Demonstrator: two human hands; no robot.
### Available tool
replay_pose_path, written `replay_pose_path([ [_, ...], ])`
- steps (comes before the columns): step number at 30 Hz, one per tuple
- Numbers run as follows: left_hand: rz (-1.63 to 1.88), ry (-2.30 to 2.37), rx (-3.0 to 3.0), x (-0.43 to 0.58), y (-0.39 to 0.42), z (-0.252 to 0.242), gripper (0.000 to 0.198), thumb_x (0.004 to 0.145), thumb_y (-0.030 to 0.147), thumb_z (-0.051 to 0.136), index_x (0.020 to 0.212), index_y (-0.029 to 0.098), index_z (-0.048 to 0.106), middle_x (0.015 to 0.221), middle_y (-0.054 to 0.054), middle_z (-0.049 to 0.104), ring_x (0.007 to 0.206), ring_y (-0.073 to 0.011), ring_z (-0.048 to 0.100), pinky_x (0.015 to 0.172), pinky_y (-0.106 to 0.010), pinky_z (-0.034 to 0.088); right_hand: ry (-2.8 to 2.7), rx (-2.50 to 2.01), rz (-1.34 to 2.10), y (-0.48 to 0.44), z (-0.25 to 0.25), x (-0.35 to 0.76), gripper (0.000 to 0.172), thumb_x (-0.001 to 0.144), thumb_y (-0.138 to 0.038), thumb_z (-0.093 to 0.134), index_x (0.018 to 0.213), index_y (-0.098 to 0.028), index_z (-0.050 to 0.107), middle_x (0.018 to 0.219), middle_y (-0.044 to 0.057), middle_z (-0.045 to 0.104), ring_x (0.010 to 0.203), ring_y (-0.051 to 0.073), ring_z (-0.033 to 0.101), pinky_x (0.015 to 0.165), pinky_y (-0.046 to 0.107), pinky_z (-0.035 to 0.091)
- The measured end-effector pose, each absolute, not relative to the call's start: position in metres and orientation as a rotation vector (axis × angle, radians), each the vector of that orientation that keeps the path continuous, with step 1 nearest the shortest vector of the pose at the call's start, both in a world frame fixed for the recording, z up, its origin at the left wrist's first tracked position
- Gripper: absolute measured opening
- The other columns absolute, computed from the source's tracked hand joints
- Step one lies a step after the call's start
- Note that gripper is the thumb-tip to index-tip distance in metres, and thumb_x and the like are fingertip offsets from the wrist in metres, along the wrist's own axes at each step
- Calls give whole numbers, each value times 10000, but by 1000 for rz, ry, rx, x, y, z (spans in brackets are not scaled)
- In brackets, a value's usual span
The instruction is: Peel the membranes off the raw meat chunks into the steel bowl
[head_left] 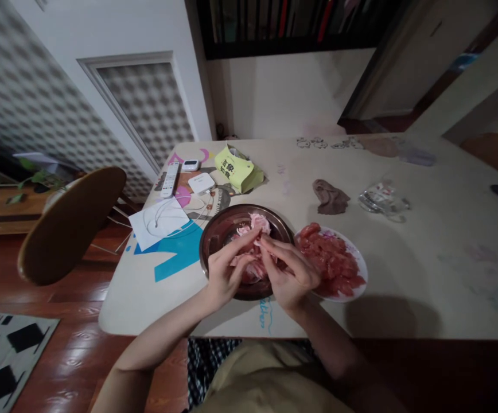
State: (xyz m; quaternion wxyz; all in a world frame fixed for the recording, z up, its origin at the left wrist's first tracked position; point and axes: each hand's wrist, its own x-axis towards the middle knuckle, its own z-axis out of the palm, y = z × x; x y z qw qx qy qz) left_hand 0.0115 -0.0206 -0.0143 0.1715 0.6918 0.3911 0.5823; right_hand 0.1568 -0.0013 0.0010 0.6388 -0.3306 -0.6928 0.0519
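Over a dark metal bowl (206,236), my left hand (228,267) and my right hand (290,269) meet at the fingertips. Both pinch a pale pink piece of raw meat (259,222) that rises above the bowl's middle. More pink and red meat (255,268) lies in the bowl below, partly hidden by my fingers. Just right of the bowl, beside my right hand, a white plate (363,267) with a patterned rim holds a heap of darker red raw meat pieces (333,258).
On the table (404,264) behind the bowl are a green-yellow packet (239,168), a white remote (170,179), a white box (201,182) and cables on paper (158,223). A brown cloth (330,197) and clear plastic (384,199) lie back right. A chair (70,229) stands left.
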Motion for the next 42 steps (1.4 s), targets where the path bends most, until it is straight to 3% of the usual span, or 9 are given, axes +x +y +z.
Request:
replay_pose_path([
  [3, 1563, 1103, 1900, 6, -6, -6, 470, 917, 219, 731, 1376, 212, 631, 1338, -126, 704, 1220, -226, 700, 1033, -326, 591, -1617, -735, 113, 6, 6, 163, 341, 861, -8, 713, 1121, -226, 752, 1010, 34, 816, 898, 159, 794, 874, 238, 647],
  [9, 1697, 926, 1960, -6, 22, 20, 178, 847, 119, 788, 1009, 184, 755, 992, -67, 788, 926, -166, 747, 866, -268, 599, -1798, -575, -56, 24, 23, 180, 407, 878, -13, 690, 1219, -233, 722, 1033, 30, 813, 929, 152, 790, 907, 246, 650],
  [12, 1766, 854, 1898, -5, 27, 28, 143, 838, 93, 790, 949, 175, 754, 935, -57, 781, 880, -161, 738, 837, -275, 593, -1850, -524, -22, 31, 37, 183, 371, 895, -26, 673, 1212, -215, 712, 1053, 51, 804, 998, 167, 777, 932, 285, 650],
  [18, 1864, 700, 1686, 1, 26, 36, 98, 840, 118, 796, 904, 173, 745, 882, -52, 770, 954, -195, 729, 889, -346, 590, -1814, -659, 256, 28, 47, 171, 366, 886, -204, 765, 1235, -217, 656, 1148, 86, 760, 1108, 212, 730, 984, 364, 626],
  [25, 1814, 626, 1901, -13, 35, 35, 70, 844, 174, 802, 905, 176, 768, 866, -53, 787, 893, -185, 724, 879, -378, 578, -1869, -566, 159, 36, 38, 167, 358, 877, -62, 688, 1211, -185, 662, 1086, 89, 757, 1067, 208, 724, 972, 376, 613],
  [32, 1822, 646, 2009, -17, 33, 34, 157, 848, 79, 775, 965, 184, 788, 925, -50, 779, 852, -147, 741, 782, -293, 614, -1898, -525, 4, 35, 39, 175, 324, 878, -75, 688, 1171, -213, 681, 993, 65, 713, 962, 193, 702, 888, 393, 630],
  [42, 1683, 652, 2019, -19, 28, 41, 131, 825, 112, 809, 932, 170, 760, 862, -50, 765, 822, -156, 742, 781, -303, 630, -1914, -475, 154, 30, 51, 181, 311, 868, -10, 595, 1117, -188, 648, 990, 61, 739, 944, 179, 714, 906, 378, 625],
])
